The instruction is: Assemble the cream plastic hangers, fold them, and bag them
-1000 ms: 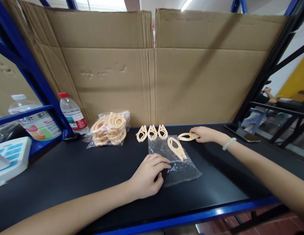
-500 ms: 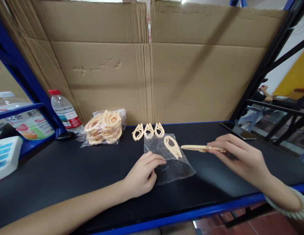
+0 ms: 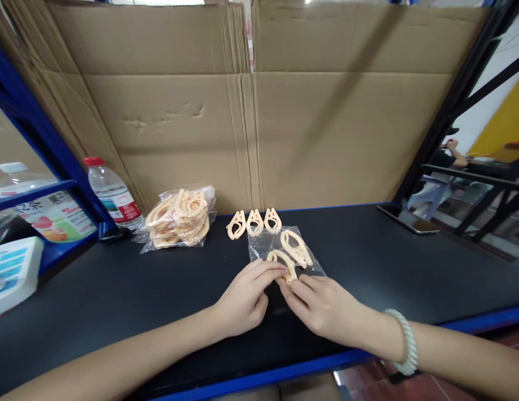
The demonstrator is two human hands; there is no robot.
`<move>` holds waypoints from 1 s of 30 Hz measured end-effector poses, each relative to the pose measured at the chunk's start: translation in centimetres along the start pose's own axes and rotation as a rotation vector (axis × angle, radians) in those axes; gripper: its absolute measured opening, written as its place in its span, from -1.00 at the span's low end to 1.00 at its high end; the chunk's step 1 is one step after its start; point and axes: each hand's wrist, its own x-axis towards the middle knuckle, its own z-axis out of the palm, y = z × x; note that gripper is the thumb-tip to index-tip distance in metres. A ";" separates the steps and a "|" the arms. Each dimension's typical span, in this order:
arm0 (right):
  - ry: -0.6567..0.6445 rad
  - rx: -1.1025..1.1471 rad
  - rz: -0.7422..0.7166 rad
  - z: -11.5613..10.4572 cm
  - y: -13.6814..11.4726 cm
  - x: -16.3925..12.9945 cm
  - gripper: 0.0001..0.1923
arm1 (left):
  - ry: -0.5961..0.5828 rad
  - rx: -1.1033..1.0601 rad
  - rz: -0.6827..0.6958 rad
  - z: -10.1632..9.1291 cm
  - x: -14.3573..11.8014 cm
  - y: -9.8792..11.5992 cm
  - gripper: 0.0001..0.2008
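R hand has brought clip back to bag; L hand meets it, both pinching the clip.

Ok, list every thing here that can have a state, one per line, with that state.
Left hand: fingertips pinching the held clip.
Right hand: fingers on the same clip.
Held clip: off the table, over the bag.
Clear bag: flat on the table, one clip lying on it.
Three clips: in a row, loose.
Packed bag of clips: full.
Water bottle: upright, capped.
Phone: lying flat.

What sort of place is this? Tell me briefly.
Probably a small packing workstation: a black bench inside a blue rack frame, cardboard sheets behind, and a bagged stack of beige plastic pieces.
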 end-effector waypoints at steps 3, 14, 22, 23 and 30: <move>-0.112 -0.009 0.033 1.7 -0.1 0.4 -0.77 | -0.003 -0.002 0.008 0.1 0.0 -0.1 -0.34; -0.306 0.340 0.223 1.1 0.0 1.2 -0.56 | 0.040 -0.053 -0.013 0.3 -0.3 -0.5 -0.32; -0.392 0.570 0.244 0.5 0.7 1.1 -0.27 | 0.041 -0.039 0.008 0.2 -0.2 -0.3 -0.33; -0.394 0.598 0.254 -0.4 1.0 1.1 -0.27 | 0.044 -0.033 -0.003 0.2 -0.1 -0.2 -0.36; -0.289 0.815 0.319 -5.7 7.0 3.6 -0.74 | 0.024 0.024 -0.068 0.1 -0.2 0.1 -0.58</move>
